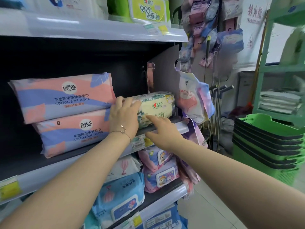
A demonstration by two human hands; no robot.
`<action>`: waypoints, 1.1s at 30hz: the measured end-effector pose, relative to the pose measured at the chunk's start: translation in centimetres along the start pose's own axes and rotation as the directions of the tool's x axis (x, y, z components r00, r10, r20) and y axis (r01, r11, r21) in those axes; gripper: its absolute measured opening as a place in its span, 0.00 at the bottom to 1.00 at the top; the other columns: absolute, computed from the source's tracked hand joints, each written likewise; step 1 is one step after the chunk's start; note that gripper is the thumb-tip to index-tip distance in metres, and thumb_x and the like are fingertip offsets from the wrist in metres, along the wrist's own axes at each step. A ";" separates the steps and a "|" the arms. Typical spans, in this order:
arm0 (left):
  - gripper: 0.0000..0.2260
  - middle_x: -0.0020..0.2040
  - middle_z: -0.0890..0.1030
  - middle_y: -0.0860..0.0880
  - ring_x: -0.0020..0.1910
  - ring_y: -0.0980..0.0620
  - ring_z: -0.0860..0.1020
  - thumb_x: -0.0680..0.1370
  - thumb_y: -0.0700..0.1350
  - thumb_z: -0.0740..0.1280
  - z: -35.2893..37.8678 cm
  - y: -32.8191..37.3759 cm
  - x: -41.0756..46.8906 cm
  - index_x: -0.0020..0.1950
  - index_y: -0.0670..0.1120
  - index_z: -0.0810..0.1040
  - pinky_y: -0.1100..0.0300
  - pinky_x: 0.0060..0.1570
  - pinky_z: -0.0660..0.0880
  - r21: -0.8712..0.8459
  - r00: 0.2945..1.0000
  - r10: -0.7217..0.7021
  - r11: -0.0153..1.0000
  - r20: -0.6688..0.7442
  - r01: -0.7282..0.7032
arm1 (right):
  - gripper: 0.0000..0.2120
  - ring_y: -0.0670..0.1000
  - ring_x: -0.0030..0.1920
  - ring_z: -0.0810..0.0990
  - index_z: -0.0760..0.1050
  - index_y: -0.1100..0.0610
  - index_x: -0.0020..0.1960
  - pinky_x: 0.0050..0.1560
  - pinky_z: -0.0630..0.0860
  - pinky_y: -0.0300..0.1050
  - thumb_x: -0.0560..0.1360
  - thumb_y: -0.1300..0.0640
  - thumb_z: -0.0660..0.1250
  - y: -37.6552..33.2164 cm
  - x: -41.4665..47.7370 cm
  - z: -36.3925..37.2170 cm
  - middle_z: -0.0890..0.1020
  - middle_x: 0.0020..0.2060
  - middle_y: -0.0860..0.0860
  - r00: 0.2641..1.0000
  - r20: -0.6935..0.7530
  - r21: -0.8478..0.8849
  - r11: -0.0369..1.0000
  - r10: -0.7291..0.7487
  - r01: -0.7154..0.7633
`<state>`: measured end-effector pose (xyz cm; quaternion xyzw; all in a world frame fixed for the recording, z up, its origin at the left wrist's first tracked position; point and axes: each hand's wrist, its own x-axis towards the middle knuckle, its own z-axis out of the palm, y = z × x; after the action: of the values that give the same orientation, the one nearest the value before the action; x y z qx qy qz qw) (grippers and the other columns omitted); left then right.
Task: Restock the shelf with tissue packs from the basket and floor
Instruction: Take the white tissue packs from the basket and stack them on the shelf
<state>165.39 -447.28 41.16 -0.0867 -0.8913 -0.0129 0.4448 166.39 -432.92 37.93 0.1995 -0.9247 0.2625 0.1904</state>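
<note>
A cream and green leaf-print tissue pack [158, 104] lies on the middle shelf [181, 128] at its right end, against the grey end panel. My left hand [123, 116] rests flat against the pack's left end, fingers spread over its top corner. My right hand [161, 129] touches the pack's lower front edge with its fingertips, fingers apart. Left of the pack, two pink and blue cotton towel packs [66, 98] are stacked on the same shelf.
Green shopping baskets [267, 142] are stacked on the floor at the right. Wet wipe packs [158, 169] fill the lower shelf. Bags hang off the shelf's end panel [194, 100]. Mop handles stand behind them. The upper shelf holds a green pack [148, 10].
</note>
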 end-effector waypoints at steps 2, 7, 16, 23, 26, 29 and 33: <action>0.19 0.60 0.75 0.46 0.59 0.41 0.68 0.72 0.36 0.65 0.0 -0.5 0.1 0.61 0.47 0.75 0.49 0.51 0.66 0.114 0.996 0.000 0.993 0.089 -0.010 | 0.29 0.54 0.73 0.56 0.60 0.49 0.75 0.70 0.58 0.55 0.75 0.52 0.62 -0.1 0.3 0.5 0.66 0.72 0.50 0.998 0.057 -0.041 0.999 -0.027 0.030; 0.10 0.50 0.78 0.43 0.51 0.40 0.74 0.65 0.40 0.71 0.2 -0.6 -0.4 0.45 0.43 0.79 0.50 0.44 0.69 0.205 0.988 0.121 0.969 0.091 -0.137 | 0.19 0.56 0.61 0.68 0.70 0.54 0.64 0.58 0.64 0.51 0.74 0.53 0.62 -0.2 -0.4 0.6 0.75 0.58 0.52 0.990 -0.037 -0.158 0.979 -0.133 0.125; 0.08 0.37 0.76 0.49 0.39 0.45 0.76 0.67 0.48 0.58 1.0 4.2 -4.6 0.38 0.46 0.74 0.54 0.37 0.71 -0.012 0.914 0.382 0.923 0.134 -0.384 | 0.13 0.59 0.48 0.74 0.74 0.58 0.52 0.46 0.67 0.50 0.73 0.51 0.61 5.2 -5.7 -2.0 0.78 0.46 0.55 0.980 -0.171 -0.426 0.905 -0.106 0.023; 0.11 0.51 0.76 0.50 0.54 0.45 0.74 0.75 0.52 0.60 2.6 13.0 -8.7 0.55 0.50 0.71 0.54 0.48 0.67 -0.184 0.844 0.383 0.923 0.376 -0.337 | 0.14 0.58 0.43 0.76 0.76 0.56 0.49 0.43 0.71 0.49 0.70 0.48 0.61 11.2 -12.8 -3.9 0.78 0.41 0.52 0.984 -0.172 -0.490 0.862 0.053 -0.133; 0.14 0.56 0.75 0.50 0.57 0.46 0.73 0.75 0.52 0.60 4.0 16.9 -11.0 0.59 0.51 0.70 0.53 0.51 0.67 -0.256 0.801 0.425 0.903 0.423 -0.344 | 0.15 0.58 0.37 0.77 0.76 0.56 0.43 0.36 0.71 0.47 0.67 0.47 0.57 13.9 -16.8 -3.7 0.77 0.35 0.51 0.971 -0.194 -0.468 0.856 0.142 -0.219; 0.16 0.59 0.74 0.50 0.60 0.47 0.71 0.75 0.52 0.59 5.7 20.9 -13.5 0.62 0.50 0.69 0.53 0.52 0.67 -0.326 0.739 0.465 0.882 0.488 -0.340 | 0.14 0.58 0.37 0.77 0.77 0.57 0.44 0.36 0.72 0.48 0.67 0.49 0.60 17.1 -21.0 -2.9 0.78 0.35 0.52 0.953 -0.206 -0.449 0.843 0.224 -0.295; 0.17 0.59 0.74 0.50 0.61 0.48 0.71 0.75 0.53 0.60 8.1 25.2 -16.8 0.62 0.50 0.68 0.53 0.56 0.67 -0.398 0.658 0.536 0.841 0.529 -0.365 | 0.13 0.58 0.39 0.78 0.76 0.57 0.46 0.39 0.72 0.49 0.68 0.49 0.63 21.0 -26.4 -2.2 0.79 0.37 0.52 0.916 -0.178 -0.429 0.809 0.361 -0.402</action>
<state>173.08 -424.08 21.60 -0.3628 -0.9265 0.0128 0.0992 179.52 -408.16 19.02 -0.0525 -0.9717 0.0792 0.2161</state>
